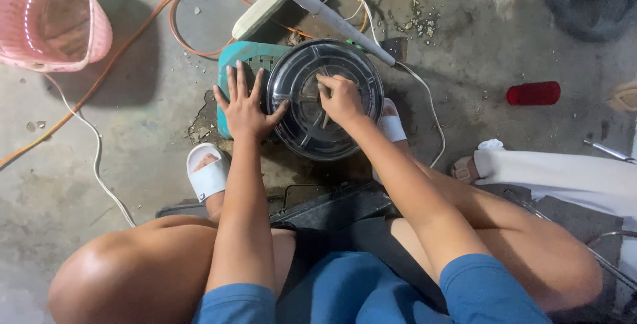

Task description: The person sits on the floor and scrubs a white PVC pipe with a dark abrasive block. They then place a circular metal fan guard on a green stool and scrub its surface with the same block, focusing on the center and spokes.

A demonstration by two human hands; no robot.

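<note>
A round black housing (302,108) with radial ribs rests on a small teal stool (242,55) between my feet. My left hand (244,105) lies flat with fingers spread on the housing's left rim and the stool. My right hand (342,98) is closed around a thin tool (326,119) whose tip points down into the centre of the housing.
A pink basket (50,15) stands at the top left. Orange (133,28) and white cables (99,164) run over the concrete floor. A grey tube (318,8) crosses above the housing. A red cylinder (533,93) lies at the right, near another person's white sleeve (564,176).
</note>
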